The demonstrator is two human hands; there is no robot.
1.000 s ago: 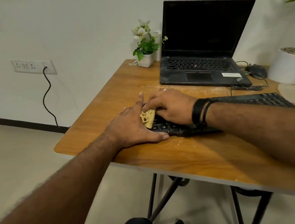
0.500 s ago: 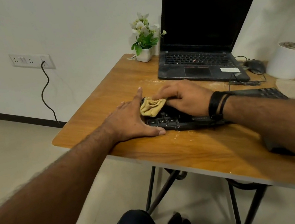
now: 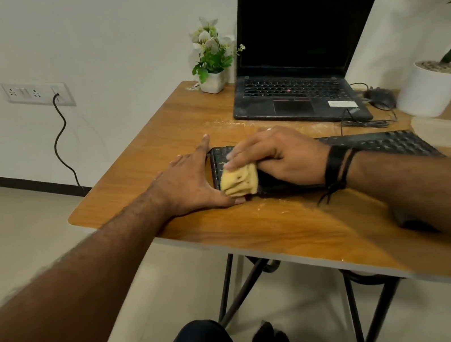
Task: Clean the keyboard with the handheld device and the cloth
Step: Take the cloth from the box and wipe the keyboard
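Observation:
A black keyboard (image 3: 387,143) lies across the wooden table (image 3: 287,226), in front of the laptop. My right hand (image 3: 278,156) grips a folded yellow cloth (image 3: 240,181) and presses it on the keyboard's left end. My left hand (image 3: 190,182) rests flat on the table against the keyboard's left edge, fingers straight, thumb along the front. The middle of the keyboard is hidden under my right hand and wrist. No handheld device can be made out.
An open black laptop (image 3: 299,68) stands behind the keyboard. A small flower pot (image 3: 213,80) sits at the table's back left corner. A mouse (image 3: 380,97) with its cable and a white planter (image 3: 431,88) are at the right. Pale dust streaks the tabletop.
My right hand slid the cloth from the keyboard's back edge toward its front left corner. My left hand stayed braced at the left edge.

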